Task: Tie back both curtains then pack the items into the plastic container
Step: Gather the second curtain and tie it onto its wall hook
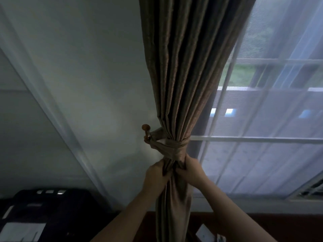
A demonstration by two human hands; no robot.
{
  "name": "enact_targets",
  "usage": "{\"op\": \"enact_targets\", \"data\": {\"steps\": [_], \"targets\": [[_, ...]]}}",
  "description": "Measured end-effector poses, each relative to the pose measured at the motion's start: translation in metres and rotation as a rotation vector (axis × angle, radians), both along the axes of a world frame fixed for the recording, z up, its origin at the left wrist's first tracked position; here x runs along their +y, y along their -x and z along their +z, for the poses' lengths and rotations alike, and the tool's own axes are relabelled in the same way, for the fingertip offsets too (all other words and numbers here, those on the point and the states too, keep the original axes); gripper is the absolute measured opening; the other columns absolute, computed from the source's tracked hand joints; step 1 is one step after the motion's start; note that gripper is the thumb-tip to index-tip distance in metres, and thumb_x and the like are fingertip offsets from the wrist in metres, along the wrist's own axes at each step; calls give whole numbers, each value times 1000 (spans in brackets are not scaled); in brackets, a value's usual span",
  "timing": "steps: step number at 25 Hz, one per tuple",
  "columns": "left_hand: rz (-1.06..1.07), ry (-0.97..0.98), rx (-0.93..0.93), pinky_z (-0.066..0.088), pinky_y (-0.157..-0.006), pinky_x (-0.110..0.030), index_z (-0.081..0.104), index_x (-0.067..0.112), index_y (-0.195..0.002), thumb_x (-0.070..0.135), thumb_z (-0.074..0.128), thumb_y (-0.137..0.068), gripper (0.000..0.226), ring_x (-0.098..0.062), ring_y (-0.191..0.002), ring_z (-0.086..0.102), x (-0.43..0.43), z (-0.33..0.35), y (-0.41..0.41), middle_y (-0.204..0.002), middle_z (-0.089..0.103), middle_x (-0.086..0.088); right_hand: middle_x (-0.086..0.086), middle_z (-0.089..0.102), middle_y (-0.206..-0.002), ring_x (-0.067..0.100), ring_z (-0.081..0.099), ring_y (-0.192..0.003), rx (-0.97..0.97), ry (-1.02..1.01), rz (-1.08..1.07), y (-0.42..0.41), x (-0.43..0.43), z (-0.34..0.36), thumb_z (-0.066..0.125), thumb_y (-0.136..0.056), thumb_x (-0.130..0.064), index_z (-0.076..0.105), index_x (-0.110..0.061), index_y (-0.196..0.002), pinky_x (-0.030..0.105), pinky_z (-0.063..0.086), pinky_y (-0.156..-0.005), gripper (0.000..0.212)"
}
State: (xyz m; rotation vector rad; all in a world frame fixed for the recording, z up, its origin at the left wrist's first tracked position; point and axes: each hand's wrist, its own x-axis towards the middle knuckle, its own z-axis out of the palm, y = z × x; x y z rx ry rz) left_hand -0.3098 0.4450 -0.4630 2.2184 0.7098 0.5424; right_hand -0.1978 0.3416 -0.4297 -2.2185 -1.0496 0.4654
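A brown curtain (183, 67) hangs down the middle of the view, gathered at the waist by a matching fabric tieback (172, 145). The tieback loops onto a wooden wall hook (146, 131) on the left. Just below the tieback, my left hand (156, 173) grips the left side of the bunched curtain. My right hand (190, 169) grips its right side. Both sets of fingers are curled into the folds. The lower curtain falls between my forearms.
A sheer white curtain (262, 119) covers the window on the right. A pale wall (87, 84) lies to the left. A dark object (43, 206) sits at the lower left. A small white item (204, 233) lies on a dark wooden surface at the bottom.
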Motion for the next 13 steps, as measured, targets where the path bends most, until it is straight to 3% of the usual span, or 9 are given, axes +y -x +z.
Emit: {"op": "enact_targets", "data": {"steps": [3,6,8,10,11,13], "targets": [[176,-91,26,49,-73,-34,57,8,-116,33,54,-89,37,-31,-86,66,-47,-8,0,-93,70,-13,0,59,-93,17,57,-91,155,91,238,-21,-20,16,57,-76,2,53,-17,-91,24,41,-70,25],[175,-119,66,53,-64,-37,59,6,-105,38,52,-85,38,-35,-75,67,-80,-10,-18,-83,70,-17,-2,57,-85,14,53,-85,219,202,256,-52,-25,28,57,-74,8,54,-19,-80,23,40,-67,28],[126,-230,113,52,-69,-38,57,5,-107,31,57,-86,34,-36,-83,66,-76,-10,-31,-94,67,-19,7,60,-98,21,56,-95,60,222,205,-62,-18,25,63,-79,-4,57,-15,-95,25,40,-75,20],[74,-238,207,47,-81,-35,54,8,-114,44,47,-86,46,-31,-98,61,-61,-5,-25,-108,62,-15,12,59,-119,30,56,-109,-125,291,205,-67,-18,15,65,-81,-19,53,-11,-120,31,44,-84,41],[88,-203,180,46,-83,-33,55,10,-114,51,43,-83,53,-28,-100,60,-51,-2,-17,-109,62,-12,13,55,-127,32,53,-115,-186,322,200,-69,-23,12,65,-81,-20,46,-10,-130,34,44,-90,53],[189,-121,-79,49,-82,-32,58,10,-115,44,52,-84,47,-24,-95,62,-32,21,0,-106,64,-9,12,51,-135,30,51,-121,-205,185,86,-73,-39,15,65,-82,-14,38,-11,-139,36,44,-97,64]]}}
